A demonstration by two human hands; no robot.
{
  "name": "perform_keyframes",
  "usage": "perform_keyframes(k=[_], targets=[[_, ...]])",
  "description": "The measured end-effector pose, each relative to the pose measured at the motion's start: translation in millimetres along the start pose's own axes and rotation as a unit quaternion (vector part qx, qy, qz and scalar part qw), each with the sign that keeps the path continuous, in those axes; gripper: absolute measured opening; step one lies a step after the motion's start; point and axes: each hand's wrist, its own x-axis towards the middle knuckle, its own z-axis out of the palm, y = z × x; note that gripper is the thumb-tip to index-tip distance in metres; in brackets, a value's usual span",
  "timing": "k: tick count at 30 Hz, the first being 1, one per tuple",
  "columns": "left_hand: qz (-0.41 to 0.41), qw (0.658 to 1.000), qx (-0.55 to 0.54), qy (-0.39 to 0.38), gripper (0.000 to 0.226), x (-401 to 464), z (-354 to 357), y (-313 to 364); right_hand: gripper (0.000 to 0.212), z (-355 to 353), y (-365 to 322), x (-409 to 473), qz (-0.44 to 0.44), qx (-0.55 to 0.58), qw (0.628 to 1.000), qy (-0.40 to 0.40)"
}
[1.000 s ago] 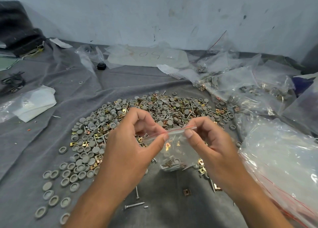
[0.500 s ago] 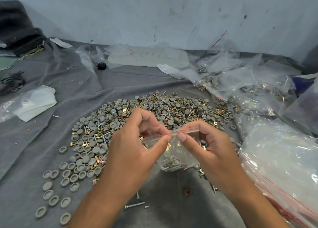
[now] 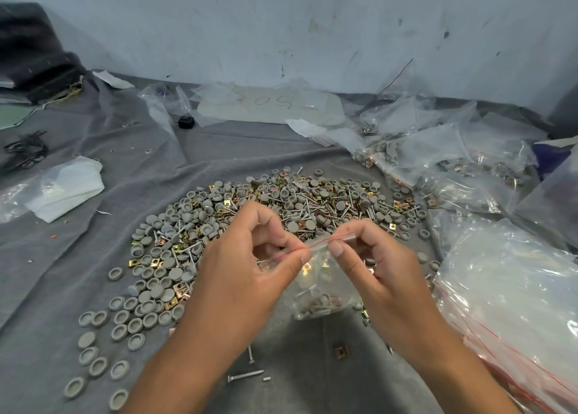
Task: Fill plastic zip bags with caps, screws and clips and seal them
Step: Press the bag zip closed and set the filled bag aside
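Both hands up over the near-middle of the grey cloth (image 3: pixel 93 257), w/ a small zip bag (image 3: pixel 322 285) held between them. Left hand (image 3: pixel 247 276): thumb & first finger pinched tight on the bag's red zip strip, grip clamped on the left end. Right hand (image 3: pixel 378 266): thumb & finger pinched on the same strip, just beside the left thumb, grip clamped too. Bag hangs down from the strip, a few grey caps & bits of metal in the bottom. Can't tell if the strip is shut all the way.

Under & behind the hands, in the middle of the cloth: big pile (image 3: pixel 281 207) of grey caps, screws & gold clips, mixed. More caps spread out toward the near left corner. One loose screw (image 3: pixel 245 375) & one loose clip (image 3: pixel 341 351) near the front edge.

Right edge: stack of empty zip bags (image 3: pixel 516 304). Far right: filled bags (image 3: pixel 453 169) in a heap. Left edge: white folded bag (image 3: pixel 65 188). Far side, by the wall: clear sheet (image 3: pixel 269 107) w/ numbers on it.
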Motion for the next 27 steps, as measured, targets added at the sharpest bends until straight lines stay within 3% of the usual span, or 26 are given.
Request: perform_keyframes(k=[8,19,27], targets=[[0.04,0.999,0.006,0.001,0.033,-0.3,2.6,4.7,0.013,1.5,-2.4,-1.3,-0.025,-0.002,1.0,-0.005],[0.033,0.999,-0.014,0.018,0.047,2.2,1.0,2.7,0.016,-8.5,-2.7,0.2,0.003,0.033,0.999,0.023],[0.0,0.999,-0.027,0.032,0.036,4.1,0.0,0.1,0.017,-28.0,-3.7,6.0,0.042,0.116,0.991,0.048]])
